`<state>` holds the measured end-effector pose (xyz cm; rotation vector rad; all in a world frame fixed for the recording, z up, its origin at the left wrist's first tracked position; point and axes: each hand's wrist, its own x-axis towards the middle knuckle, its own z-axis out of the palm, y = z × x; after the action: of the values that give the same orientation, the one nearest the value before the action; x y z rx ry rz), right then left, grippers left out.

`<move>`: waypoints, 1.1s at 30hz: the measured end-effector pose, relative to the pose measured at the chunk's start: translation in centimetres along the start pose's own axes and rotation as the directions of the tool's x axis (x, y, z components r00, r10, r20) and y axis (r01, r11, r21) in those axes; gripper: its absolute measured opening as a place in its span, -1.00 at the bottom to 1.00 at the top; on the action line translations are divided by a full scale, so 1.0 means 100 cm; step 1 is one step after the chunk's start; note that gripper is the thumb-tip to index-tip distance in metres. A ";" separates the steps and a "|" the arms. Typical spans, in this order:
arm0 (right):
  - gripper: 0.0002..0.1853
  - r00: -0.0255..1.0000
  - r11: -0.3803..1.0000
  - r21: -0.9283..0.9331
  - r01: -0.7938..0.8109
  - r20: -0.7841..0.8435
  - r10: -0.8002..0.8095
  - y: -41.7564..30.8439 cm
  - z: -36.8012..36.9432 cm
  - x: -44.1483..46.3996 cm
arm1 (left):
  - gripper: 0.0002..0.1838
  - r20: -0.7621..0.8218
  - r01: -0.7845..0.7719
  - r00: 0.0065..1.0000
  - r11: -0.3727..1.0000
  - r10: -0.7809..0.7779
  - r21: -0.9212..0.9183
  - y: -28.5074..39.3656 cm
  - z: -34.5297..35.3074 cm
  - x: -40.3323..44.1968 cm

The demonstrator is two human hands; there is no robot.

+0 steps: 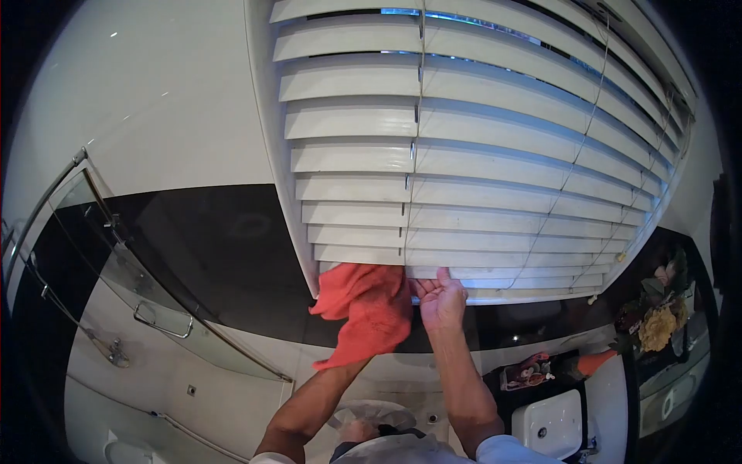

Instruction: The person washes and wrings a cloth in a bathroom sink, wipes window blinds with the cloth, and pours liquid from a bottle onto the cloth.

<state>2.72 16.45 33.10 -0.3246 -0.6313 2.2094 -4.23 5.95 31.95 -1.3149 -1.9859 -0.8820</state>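
Note:
A white venetian blind [352, 158] with wide slats hangs in front of me. My left hand is under a red cloth [367, 313], which hangs over it and presses against the lower left slats; the fingers are hidden by the fabric. Close beside the cloth, my right hand [440, 300] grips a low slat [471, 273], thumb pointing up and fingers curled. Thin cords [576, 158] run down the blind. Light comes through gaps between the upper slats.
To the left stands a glass shower screen [166, 286] with a metal handle [162, 321]. Down on the right are a white basin [547, 425], a decorated box [527, 373] and artificial flowers [661, 326]. Dark tiles [209, 240] band the wall below the blind.

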 end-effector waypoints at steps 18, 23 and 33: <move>-0.57 0.985 0.989 0.059 -0.133 0.120 0.125 -0.017 0.007 0.012 | -0.81 0.100 0.105 0.990 0.990 -0.095 -0.098 0.034 -0.099 -0.008; -0.53 0.973 0.983 0.005 -0.184 0.146 0.181 -0.017 0.004 0.013 | -0.74 0.112 0.108 0.990 0.971 -0.085 -0.216 0.038 -0.090 0.021; -0.81 0.937 0.131 -0.939 0.317 0.289 -0.196 -0.047 -0.021 0.023 | -0.77 0.129 0.055 0.991 0.991 -0.039 -0.124 0.021 -0.069 0.040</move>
<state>5.10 21.47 33.80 -0.6878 -2.0255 1.1225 -2.84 3.25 39.64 -1.4318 -2.0948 -0.9835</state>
